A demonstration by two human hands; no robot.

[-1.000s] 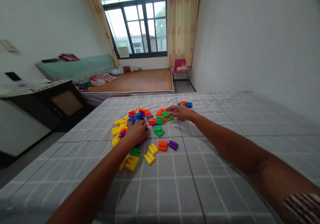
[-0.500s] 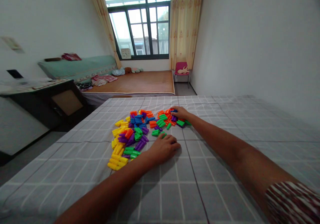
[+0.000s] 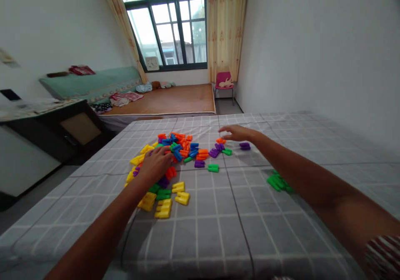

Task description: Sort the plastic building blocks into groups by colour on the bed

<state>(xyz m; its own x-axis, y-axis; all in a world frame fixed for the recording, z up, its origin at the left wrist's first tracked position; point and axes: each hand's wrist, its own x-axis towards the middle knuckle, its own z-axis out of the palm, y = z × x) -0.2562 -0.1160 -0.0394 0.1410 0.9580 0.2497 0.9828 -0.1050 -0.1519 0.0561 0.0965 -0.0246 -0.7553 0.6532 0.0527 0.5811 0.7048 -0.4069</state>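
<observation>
Plastic building pieces shaped like joined tubes lie in a loose heap on the checked cloth. My left hand (image 3: 156, 162) rests over the left side of the heap, palm down with fingers spread, and hides some pieces beneath it. Yellow pieces (image 3: 163, 208) lie below it, and blue and orange pieces (image 3: 185, 145) sit by its fingertips. My right hand (image 3: 236, 133) hovers at the heap's right end, fingers stretched out and nothing seen in them. Just under it are an orange piece (image 3: 220, 141) and purple pieces (image 3: 215, 151). A green group (image 3: 279, 182) lies beneath my right forearm.
The cloth-covered table (image 3: 212, 230) fills the foreground. Single pieces, such as a green one (image 3: 213, 168) and a purple one (image 3: 245, 146), lie apart from the heap. Beyond stand a bed (image 3: 175, 98), a pink chair (image 3: 224, 80) and a dark cabinet (image 3: 65, 126) at left.
My left hand has moved left onto the heap, and my right hand has shifted slightly right and lifted. The pieces are rearranged, with several green ones now showing at the right.
</observation>
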